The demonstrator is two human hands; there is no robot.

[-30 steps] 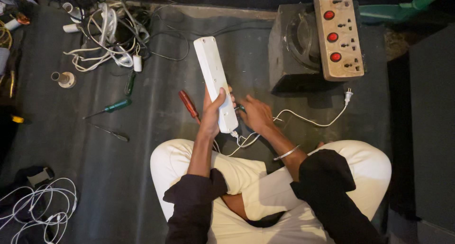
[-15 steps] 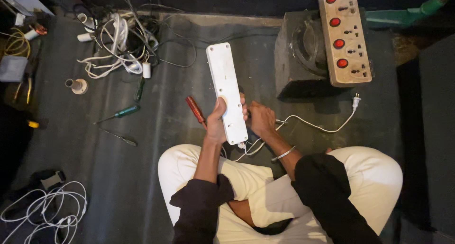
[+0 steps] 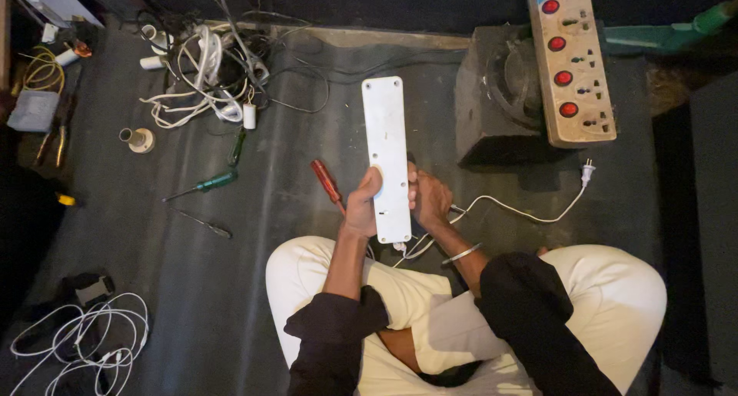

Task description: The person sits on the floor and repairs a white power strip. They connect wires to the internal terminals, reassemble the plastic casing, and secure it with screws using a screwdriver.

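Above dark floor mat (image 3: 231, 288), both hands (image 3: 396, 204) clasped around white power strip (image 3: 386, 142).

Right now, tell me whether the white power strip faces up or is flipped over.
Flipped over. The white power strip, held by the left hand and right hand, shows a plain back with screw holes, no sockets.

left hand (image 3: 361, 207): fingers curled, gripping | right hand (image 3: 430, 200): fingers bent, gripping | forearms converge

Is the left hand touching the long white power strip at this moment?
Touching. In the head view the left hand grips the lower part of the white power strip, and its thumb lies across the strip's flat face.
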